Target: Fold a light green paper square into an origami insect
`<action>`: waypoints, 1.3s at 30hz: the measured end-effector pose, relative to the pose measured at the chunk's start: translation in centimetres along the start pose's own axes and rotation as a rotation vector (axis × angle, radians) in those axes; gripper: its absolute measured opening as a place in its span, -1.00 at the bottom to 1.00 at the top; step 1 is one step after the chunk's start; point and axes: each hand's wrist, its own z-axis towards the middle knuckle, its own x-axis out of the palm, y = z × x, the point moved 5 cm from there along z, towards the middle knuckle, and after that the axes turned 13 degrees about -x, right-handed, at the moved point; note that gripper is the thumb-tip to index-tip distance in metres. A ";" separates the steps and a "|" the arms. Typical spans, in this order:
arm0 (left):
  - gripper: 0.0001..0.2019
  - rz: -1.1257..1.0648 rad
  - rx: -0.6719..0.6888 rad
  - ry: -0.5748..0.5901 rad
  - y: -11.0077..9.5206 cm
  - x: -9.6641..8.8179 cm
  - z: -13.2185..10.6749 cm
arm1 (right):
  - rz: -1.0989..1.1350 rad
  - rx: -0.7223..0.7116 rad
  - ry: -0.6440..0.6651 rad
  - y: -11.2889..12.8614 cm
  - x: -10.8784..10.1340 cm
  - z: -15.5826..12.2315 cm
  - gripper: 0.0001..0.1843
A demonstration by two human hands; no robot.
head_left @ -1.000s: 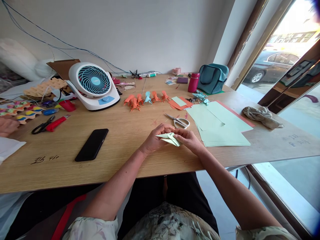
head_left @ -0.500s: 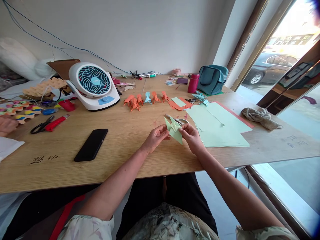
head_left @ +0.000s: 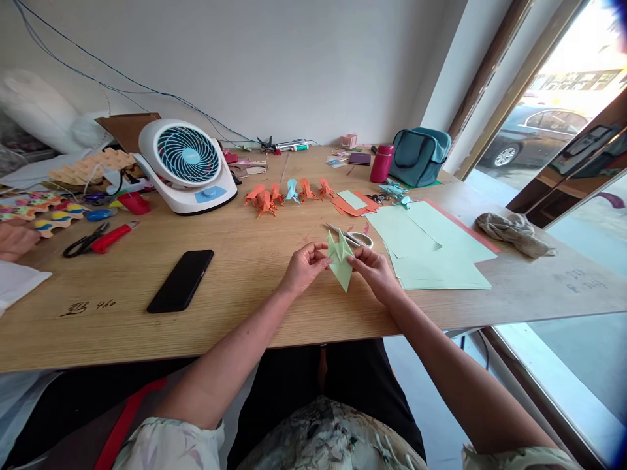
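Between my two hands is a pale green folded origami paper (head_left: 341,264), with two points standing up and one long point hanging down. My left hand (head_left: 307,266) pinches its left edge between thumb and fingers. On the opposite edge, my right hand (head_left: 375,267) grips it the same way. Just behind the paper lies a pair of scissors (head_left: 360,239) with pale handles, partly covered by the paper and my right fingers. Sheets of light green paper (head_left: 443,271) are spread to the right of my right hand.
Several orange origami figures (head_left: 266,201) and a blue one (head_left: 292,190) stand further back. A black phone (head_left: 181,281) lies at left, near a red-handled cutter (head_left: 115,237). A white fan (head_left: 203,192), a pink bottle (head_left: 381,164) and a teal bag (head_left: 420,156) stand behind. Another person's hand (head_left: 17,240) shows far left.
Both hands have turned the folded paper, so its lower point now hangs more straight down and its two upper points stand upright. The scissors behind it show more. The view has shifted slightly.
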 end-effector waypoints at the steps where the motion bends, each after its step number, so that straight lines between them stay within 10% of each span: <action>1: -0.56 -0.009 -0.006 -0.010 0.1 -0.1 0.0 | -0.006 0.007 0.002 0.0 0.0 0.0 -0.53; 26: -0.75 0.158 0.064 -0.127 -0.4 -0.5 -0.2 | -0.007 0.127 0.028 -1.4 -0.2 -0.1 -0.39; 39: -0.76 0.175 0.038 0.014 -0.2 0.3 -0.1 | -0.028 0.096 0.064 -0.2 0.2 -0.2 -0.47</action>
